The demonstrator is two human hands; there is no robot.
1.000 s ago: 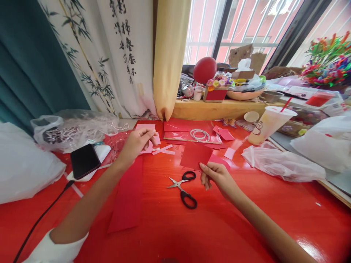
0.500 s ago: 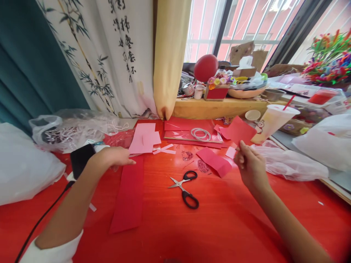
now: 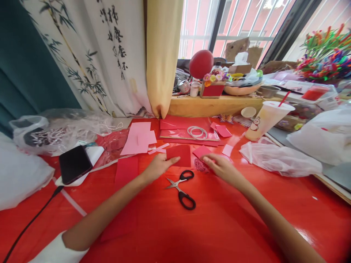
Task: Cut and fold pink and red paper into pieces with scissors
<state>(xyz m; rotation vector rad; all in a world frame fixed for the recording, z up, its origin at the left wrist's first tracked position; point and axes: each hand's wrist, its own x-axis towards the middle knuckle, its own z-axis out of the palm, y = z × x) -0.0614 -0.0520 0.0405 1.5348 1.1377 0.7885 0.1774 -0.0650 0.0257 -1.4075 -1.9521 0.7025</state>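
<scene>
paper work lies spread over the red table [image 3: 225, 226], and as a judgement from what lies there, some cutting is already done: pink sheets [image 3: 137, 138] with a stepped edge, thin pink strips [image 3: 159, 148] crossing one another, a small pink piece [image 3: 227, 150] and a pair of small red pieces [image 3: 223, 131] beyond it all look like trimmed paper. the red square [image 3: 181, 153] looks flat, with straight edges and no shape cut into it that shows, so whatever is meant for it seems undone; the long red sheet [image 3: 126, 170], partly hidden by the left forearm, looks whole too. the scissors [image 3: 176, 185] lie on the table with blades spread, in neither hand. the left hand [image 3: 160, 167] has its grip closed on the red square by the left side, thumb over the near face and fingers going behind. so the square sits right in that grip, reaching out to its right, just beyond the scissors. the right hand [image 3: 221, 168] is apart from the square, fingers curled at a red paper piece [image 3: 201, 151] and a patterned patch [image 3: 201, 165]; whether its grip pinches the piece or only rests beside it, i cannot tell.
</scene>
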